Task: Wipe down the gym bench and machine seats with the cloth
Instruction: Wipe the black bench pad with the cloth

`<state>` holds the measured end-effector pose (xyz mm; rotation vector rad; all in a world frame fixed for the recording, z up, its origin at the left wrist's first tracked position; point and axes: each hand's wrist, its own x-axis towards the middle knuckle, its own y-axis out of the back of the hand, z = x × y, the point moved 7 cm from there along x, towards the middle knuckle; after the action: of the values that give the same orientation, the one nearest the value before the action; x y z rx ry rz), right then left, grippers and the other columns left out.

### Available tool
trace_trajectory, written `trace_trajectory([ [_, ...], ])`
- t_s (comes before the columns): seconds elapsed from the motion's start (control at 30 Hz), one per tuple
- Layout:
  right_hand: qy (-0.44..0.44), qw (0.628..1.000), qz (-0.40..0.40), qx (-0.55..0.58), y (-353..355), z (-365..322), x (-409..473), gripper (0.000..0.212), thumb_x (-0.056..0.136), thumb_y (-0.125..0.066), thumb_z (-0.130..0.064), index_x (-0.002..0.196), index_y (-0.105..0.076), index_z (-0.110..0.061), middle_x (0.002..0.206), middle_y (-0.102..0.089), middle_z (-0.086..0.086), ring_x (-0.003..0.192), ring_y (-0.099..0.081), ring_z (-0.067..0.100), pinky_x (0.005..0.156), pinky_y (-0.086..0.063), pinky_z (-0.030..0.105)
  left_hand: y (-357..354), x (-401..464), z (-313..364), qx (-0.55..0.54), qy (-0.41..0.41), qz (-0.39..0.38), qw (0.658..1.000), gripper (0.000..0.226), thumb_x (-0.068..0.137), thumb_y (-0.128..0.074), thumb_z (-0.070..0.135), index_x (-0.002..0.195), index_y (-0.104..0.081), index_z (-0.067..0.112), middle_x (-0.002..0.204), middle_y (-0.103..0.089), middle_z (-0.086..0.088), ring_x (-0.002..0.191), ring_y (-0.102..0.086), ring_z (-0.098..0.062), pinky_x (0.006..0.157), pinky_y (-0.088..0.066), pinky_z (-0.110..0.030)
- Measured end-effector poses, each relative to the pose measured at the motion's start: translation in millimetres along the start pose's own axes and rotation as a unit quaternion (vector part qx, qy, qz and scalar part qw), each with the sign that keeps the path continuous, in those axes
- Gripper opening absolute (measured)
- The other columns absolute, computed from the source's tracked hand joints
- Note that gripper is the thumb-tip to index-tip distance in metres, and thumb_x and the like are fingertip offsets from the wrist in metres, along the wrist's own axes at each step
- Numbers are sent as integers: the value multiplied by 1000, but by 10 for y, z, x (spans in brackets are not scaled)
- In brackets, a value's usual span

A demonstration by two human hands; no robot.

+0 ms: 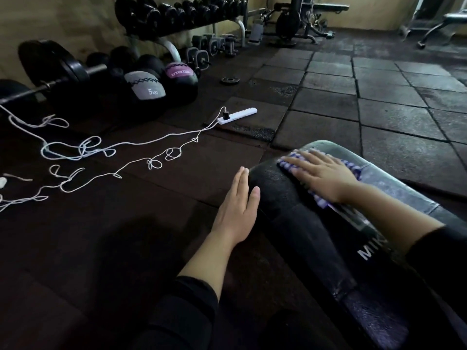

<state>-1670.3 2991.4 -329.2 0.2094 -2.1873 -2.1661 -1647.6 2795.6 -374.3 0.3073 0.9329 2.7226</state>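
A black padded gym bench (303, 223) runs from the lower right toward the middle of the head view. A blue-and-white checked cloth (353, 165) lies on its far end. My right hand (321, 173) presses flat on the cloth with straight, spread fingers. My left hand (238, 210) is flat with fingers together, beside the bench's left edge, its thumb against the pad's side. Both forearms wear dark sleeves.
White cables (101, 150) lie tangled on the rubber floor, leading to a power strip (237, 115). Medicine balls (146, 84), a barbell (50, 72) and a dumbbell rack (182, 13) line the left wall. A small weight plate (230, 80) lies on the tiles. Other benches (444, 24) stand far right.
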Motion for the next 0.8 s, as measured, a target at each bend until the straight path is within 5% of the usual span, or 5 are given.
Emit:
trace_trajectory([
  [0.27,8,1000,25,-16,-3,-482,528,50,96,-17,-57,142,-33,-45,149,-37,-10,140,-27,19,113,-20,40,-12,-18,1,-22,3,7,1000,58,104,-27,38,155,-7,20,162,-1,11,146,-5,-1,114,-9,-17],
  [0.37,69,997,42,-17,-45,-612,263,70,83,4,-63,147,-21,-47,155,-27,-11,144,-18,18,117,-14,38,-16,-21,-9,-26,4,4,1000,58,104,-26,38,155,-5,20,162,1,11,146,-4,0,113,-7,-15],
  [0.53,46,999,18,-8,-35,-44,127,44,104,-18,-44,146,-8,-49,160,-10,-10,147,-4,14,114,-1,27,-23,-20,-5,-30,0,1,1000,58,104,-25,40,155,-4,22,162,3,14,145,-3,1,115,-10,-18],
  [0.67,-22,1000,6,-15,11,145,484,54,93,-6,-59,146,-19,-50,159,-16,-11,147,-9,20,118,-11,42,-32,-26,10,-48,7,10,999,58,104,-25,39,155,-4,23,162,1,15,145,-6,1,110,-9,-15],
  [0.8,42,998,26,-29,-14,-513,550,53,94,-13,-59,143,-30,-48,153,-30,-13,141,-25,20,114,-19,42,-43,-31,5,-56,14,30,998,57,104,-26,38,155,-6,23,161,0,15,144,-7,3,108,-9,-12],
])
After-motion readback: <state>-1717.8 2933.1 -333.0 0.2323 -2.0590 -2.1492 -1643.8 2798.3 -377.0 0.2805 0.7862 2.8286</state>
